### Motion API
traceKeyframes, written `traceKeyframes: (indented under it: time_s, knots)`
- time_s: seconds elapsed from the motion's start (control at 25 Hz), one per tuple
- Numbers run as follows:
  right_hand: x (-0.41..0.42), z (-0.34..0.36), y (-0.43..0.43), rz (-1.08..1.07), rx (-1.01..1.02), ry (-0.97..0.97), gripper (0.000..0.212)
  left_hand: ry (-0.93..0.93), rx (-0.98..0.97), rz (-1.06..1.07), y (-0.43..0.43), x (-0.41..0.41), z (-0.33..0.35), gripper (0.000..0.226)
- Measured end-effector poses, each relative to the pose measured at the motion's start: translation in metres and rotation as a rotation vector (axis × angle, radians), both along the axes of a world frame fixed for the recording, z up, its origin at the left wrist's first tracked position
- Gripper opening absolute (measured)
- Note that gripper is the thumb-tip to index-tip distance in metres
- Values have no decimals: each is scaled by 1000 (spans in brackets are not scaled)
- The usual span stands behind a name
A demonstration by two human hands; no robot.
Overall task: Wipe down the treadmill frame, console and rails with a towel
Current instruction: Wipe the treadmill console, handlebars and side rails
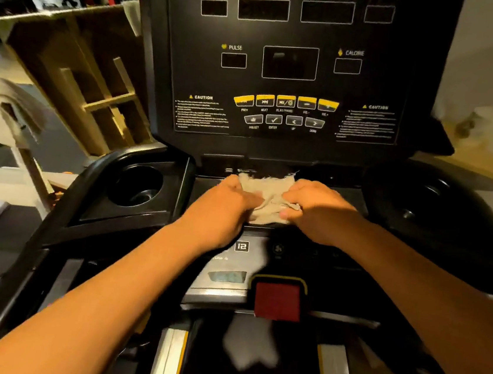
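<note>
On the console (274,147) ledge, both hands grip towel (269,194).

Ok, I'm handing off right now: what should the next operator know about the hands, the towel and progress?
Left hand and right hand both grip the towel, one at each side.
The towel lies bunched on the ledge just under the console panel.
Done: the picture cannot show which surfaces are already wiped.
Left: probably the panel, the left cup holder, the rails and the frame.

Two hands (224,206) (313,208), one towel (269,189), two cup holders (136,186) (421,203), five yellow buttons (285,100).
</note>
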State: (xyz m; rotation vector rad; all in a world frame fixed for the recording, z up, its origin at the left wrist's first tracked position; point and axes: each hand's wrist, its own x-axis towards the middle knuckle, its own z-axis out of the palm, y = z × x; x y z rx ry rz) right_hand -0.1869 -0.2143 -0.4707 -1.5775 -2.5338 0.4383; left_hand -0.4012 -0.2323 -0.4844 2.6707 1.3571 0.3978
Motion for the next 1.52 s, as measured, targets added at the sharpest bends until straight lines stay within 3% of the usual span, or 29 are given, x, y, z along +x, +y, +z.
traceKeyframes:
  time_s: [0.12,0.32,0.6,0.72,0.88,1.0,1.08,1.16,1.28,1.4,1.52]
  knots:
    - [73,7,-17,-54,157,-81,23,-151,-162,42,9,79,-3,19]
    - [92,22,-6,-215,64,-440,26,-72,-159,92,18,128,11,22]
    - [-17,4,-5,-12,177,-152,37,100,-120,239,1,18,28,28]
    - [-80,7,-3,18,81,-183,32,250,-57,331,-12,-38,43,34]
    - [-117,6,6,51,124,-153,27,281,-88,355,-16,-76,48,38]
    - [-73,2,6,25,109,-229,21,224,-66,234,-13,-41,34,26]
    - [-23,-1,-7,-43,274,-199,14,151,-53,115,-5,1,24,18]
    - [20,0,-23,-120,370,-327,20,91,-96,118,7,46,18,22]
    - [74,14,-35,-229,281,-462,19,16,-62,-26,17,106,6,30]
    - [93,23,-27,-381,163,-399,21,-4,17,-139,31,134,3,23]
    - [92,18,-10,-425,162,-302,20,86,-89,-79,47,141,1,20]
